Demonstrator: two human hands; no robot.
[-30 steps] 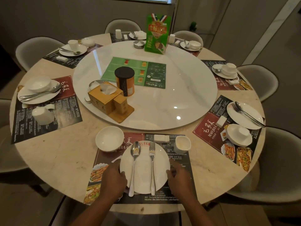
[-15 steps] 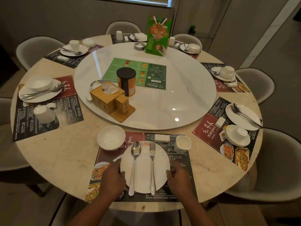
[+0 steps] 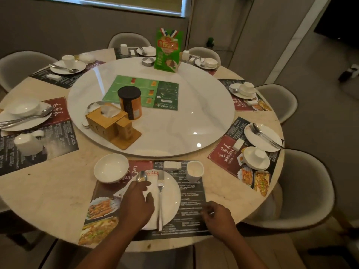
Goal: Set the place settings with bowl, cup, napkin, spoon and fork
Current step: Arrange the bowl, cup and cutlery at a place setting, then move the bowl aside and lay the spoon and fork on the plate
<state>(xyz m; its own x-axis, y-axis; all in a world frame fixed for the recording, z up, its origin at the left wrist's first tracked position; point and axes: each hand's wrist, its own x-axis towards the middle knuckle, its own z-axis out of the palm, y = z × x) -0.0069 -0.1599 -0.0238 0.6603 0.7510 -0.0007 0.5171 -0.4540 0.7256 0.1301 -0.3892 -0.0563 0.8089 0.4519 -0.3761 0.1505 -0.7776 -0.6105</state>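
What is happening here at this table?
A person sets the nearest place. The left hand covers the handle of the spoon on the plate; a grip cannot be confirmed. The right hand is loosely curled over the placemat. The fork lies on the plate; bowl, napkin and cup stand behind it.

We see a round pale table ringed by grey shell chairs. On its white turntable sits a wooden tissue box. Just behind that is a black-lidded orange canister, in front of a flat green card. At the far edge, an upright green sign stands beside a metal dish.
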